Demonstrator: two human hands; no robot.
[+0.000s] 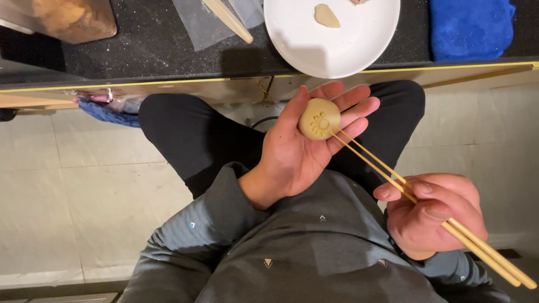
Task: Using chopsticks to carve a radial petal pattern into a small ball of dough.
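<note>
My left hand (303, 151) lies palm up over my lap and cradles a round, pale dough ball (319, 118) on its fingers. The ball's top carries a pressed flower-like pattern. My right hand (435, 213) grips a pair of wooden chopsticks (393, 179), whose tips touch the middle of the dough ball. A white plate (337, 50) sits on the black counter just beyond, holding a small flat piece of dough (327, 15).
The black counter (157, 45) has a yellow front edge. On it lie a blue cloth (470, 27) at the right, a clear plastic sheet (196, 22), a wooden stick (229, 20) and a brown wooden object (73, 18) at the left. Pale floor tiles (84, 196) lie below.
</note>
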